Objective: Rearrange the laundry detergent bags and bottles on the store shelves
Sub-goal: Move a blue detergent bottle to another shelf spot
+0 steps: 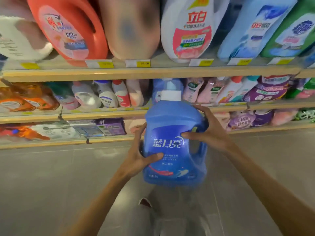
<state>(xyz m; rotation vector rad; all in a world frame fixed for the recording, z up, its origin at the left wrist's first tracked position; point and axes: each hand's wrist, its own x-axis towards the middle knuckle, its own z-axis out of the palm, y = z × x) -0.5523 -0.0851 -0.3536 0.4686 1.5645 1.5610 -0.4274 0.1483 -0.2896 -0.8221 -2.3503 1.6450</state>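
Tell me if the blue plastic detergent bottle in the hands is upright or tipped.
Upright: the blue plastic detergent bottle has its white cap on top and label level, gripped by left hand and right hand.

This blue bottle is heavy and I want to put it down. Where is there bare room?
The grey floor before the lowest shelf is bare. On the middle shelf, a narrow dark gap lies between the peach bottle and a shelved blue bottle. The top shelf is packed.

Bottle (173,143) between both hands, before the shelves (119,73).
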